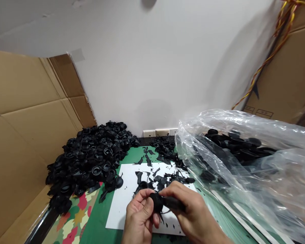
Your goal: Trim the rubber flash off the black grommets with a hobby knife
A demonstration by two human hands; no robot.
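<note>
My left hand (141,213) is closed on a ribbed black rubber bellows (156,202), pinched between thumb and fingers above a white sheet of paper (117,210). Against its right side, my right hand (190,210) is closed on a dark, elongated black object (175,204); whether it is a tool handle or part of the rubber I cannot make out. A thin black strip (165,212) dangles below the bellows. Torn black rubber scraps (161,181) lie on the paper just beyond both hands.
A large heap of black rubber parts (91,152) stands at left beside a cardboard panel (27,91). At right, a clear plastic bag (234,118) holds more black parts. The paper lies on a green mat (94,217); wall sockets (162,133) are at the back.
</note>
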